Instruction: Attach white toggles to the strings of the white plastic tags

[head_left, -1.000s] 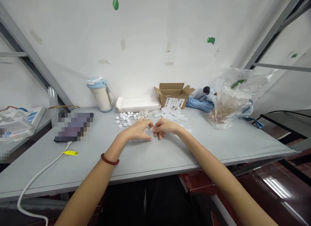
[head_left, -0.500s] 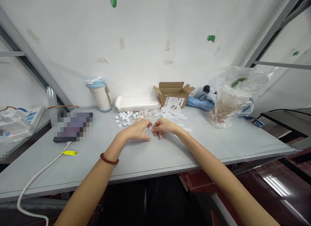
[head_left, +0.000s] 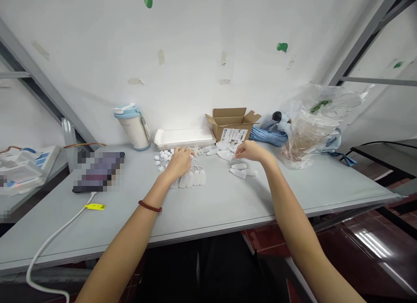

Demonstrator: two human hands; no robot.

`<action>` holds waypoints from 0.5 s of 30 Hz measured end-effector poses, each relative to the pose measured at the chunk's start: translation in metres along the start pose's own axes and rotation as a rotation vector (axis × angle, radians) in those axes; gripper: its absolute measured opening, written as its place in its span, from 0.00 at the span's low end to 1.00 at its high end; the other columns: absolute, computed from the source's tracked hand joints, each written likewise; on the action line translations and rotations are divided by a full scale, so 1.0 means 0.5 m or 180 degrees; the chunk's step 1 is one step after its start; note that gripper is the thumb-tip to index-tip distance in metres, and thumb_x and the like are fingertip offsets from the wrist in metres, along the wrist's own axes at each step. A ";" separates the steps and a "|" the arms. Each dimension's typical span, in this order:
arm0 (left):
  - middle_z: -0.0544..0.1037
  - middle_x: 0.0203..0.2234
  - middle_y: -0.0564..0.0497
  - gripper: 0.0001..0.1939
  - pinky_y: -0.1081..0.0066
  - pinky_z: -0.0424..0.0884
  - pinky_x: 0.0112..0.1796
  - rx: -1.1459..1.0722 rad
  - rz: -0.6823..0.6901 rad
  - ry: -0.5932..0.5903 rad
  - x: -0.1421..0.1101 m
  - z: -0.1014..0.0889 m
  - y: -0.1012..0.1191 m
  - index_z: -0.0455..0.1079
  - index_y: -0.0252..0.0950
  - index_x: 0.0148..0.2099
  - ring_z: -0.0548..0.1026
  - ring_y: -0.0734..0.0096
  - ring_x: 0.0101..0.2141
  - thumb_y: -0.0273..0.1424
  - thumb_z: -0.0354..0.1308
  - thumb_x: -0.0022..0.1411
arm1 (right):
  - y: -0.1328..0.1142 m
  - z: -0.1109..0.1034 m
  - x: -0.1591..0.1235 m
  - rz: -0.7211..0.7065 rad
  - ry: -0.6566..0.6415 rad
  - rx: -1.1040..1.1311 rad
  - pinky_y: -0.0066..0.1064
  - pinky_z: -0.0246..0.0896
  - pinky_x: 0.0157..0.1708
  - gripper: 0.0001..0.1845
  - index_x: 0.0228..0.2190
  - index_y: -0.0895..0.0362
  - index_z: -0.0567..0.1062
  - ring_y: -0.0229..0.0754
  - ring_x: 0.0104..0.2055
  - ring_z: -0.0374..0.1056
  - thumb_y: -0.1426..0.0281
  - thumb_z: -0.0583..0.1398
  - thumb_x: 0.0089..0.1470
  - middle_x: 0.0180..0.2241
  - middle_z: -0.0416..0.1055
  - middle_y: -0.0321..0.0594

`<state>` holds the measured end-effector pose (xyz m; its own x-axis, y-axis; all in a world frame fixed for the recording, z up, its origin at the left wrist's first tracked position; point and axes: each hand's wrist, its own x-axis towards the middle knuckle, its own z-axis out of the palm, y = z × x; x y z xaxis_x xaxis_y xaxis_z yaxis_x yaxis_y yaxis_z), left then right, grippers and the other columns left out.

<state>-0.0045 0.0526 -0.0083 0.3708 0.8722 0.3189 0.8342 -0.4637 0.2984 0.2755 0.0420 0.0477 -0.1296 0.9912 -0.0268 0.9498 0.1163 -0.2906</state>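
My left hand [head_left: 179,162] reaches forward with its fingers curled down at the edge of a scatter of small white caps [head_left: 164,157] and a bundle of thin pale sticks [head_left: 195,151]; what its fingertips pinch is hidden. Just behind that hand a row of several small clear tubes [head_left: 193,179] lies side by side on the grey table [head_left: 211,207]. My right hand [head_left: 249,150] is stretched out to the right of it, fingers bunched on one of the loose clear tubes [head_left: 224,154] in front of the cardboard box. More tubes [head_left: 239,169] lie under that wrist.
Along the wall stand a blue-lidded jug [head_left: 133,125], a stack of white trays [head_left: 184,138], an open cardboard box [head_left: 232,122], a folded blue umbrella [head_left: 269,137] and a plastic bag with a cup [head_left: 309,135]. A blurred dark device [head_left: 97,170] with white cable [head_left: 55,235] lies left.
Both hands have left the spot where they met near the table's middle. The left went forward to the caps, the right forward and right to the loose tubes, uncovering the row of tubes.
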 end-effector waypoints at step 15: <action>0.76 0.43 0.48 0.21 0.60 0.63 0.43 0.0627 0.0052 -0.0700 0.010 -0.001 0.018 0.75 0.38 0.42 0.64 0.55 0.45 0.18 0.46 0.53 | -0.011 0.009 0.005 0.0247 -0.0801 -0.0293 0.24 0.58 0.27 0.12 0.30 0.57 0.79 0.41 0.35 0.70 0.75 0.65 0.37 0.34 0.76 0.39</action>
<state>0.0048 0.0527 -0.0035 0.4463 0.8877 0.1132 0.8827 -0.4575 0.1075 0.2685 0.0433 0.0449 -0.1112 0.9519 -0.2856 0.9800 0.0573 -0.1905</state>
